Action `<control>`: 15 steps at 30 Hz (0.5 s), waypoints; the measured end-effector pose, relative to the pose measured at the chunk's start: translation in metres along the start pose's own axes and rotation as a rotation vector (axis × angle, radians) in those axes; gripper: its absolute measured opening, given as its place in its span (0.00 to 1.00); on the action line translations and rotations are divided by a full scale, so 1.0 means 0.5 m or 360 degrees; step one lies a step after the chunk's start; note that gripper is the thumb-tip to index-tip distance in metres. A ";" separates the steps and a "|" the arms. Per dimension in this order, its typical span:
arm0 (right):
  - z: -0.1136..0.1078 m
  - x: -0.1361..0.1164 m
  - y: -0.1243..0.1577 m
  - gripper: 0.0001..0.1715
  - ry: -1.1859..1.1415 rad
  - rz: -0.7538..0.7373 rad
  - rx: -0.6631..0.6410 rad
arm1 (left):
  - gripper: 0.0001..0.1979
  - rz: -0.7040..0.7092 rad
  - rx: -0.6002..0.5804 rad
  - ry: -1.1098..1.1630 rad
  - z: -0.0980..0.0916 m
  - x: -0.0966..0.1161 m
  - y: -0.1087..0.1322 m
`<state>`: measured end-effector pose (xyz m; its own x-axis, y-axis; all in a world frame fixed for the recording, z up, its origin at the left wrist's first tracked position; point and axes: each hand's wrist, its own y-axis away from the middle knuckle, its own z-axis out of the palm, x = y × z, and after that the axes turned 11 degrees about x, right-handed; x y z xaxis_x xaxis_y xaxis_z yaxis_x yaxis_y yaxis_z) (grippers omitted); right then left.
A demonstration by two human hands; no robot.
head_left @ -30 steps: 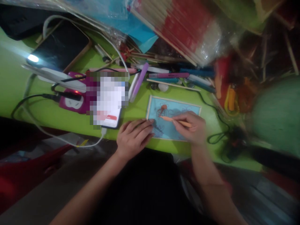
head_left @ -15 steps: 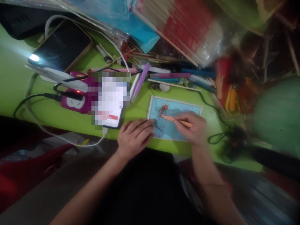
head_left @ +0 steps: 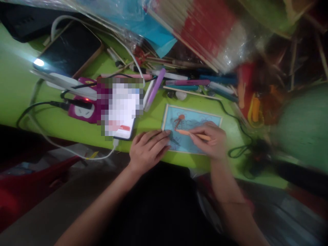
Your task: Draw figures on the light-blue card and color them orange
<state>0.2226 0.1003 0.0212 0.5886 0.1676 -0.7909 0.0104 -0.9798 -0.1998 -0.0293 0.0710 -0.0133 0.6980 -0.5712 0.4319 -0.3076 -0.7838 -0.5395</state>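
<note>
A blue sheet [head_left: 194, 118] with a pale wooden border lies on the green table, carrying dark line drawings and a patch of orange colour near its upper left. My right hand [head_left: 211, 139] grips an orange pen [head_left: 183, 132], whose tip meets the sheet just below the orange patch. Flat over the lower left corner of the sheet rests my left hand [head_left: 150, 147], its fingers stretched out and holding nothing.
Left of the sheet are a lit phone [head_left: 123, 118] on a white cable and a purple power strip [head_left: 79, 112]. Pens, with a purple one [head_left: 156, 87], and sticks lie behind. A dark phone [head_left: 70, 49] sits back left; a green round object [head_left: 304, 126] is at right.
The pen tip has moved slightly down and left on the sheet, and the orange streak reaches a little lower. My left hand has stayed in place on the sheet.
</note>
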 end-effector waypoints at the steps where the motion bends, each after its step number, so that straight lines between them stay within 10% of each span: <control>1: 0.000 0.000 0.000 0.02 -0.0003 0.0006 -0.0003 | 0.09 0.0000 0.0002 -0.0001 0.000 0.000 0.000; 15: -0.002 -0.001 0.002 0.02 -0.0008 0.0059 0.0012 | 0.10 -0.0004 0.0001 -0.0004 0.001 0.001 0.000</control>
<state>0.2231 0.0992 0.0222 0.5843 0.1316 -0.8008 -0.0174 -0.9845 -0.1746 -0.0287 0.0710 -0.0134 0.7005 -0.5686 0.4313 -0.3053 -0.7850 -0.5390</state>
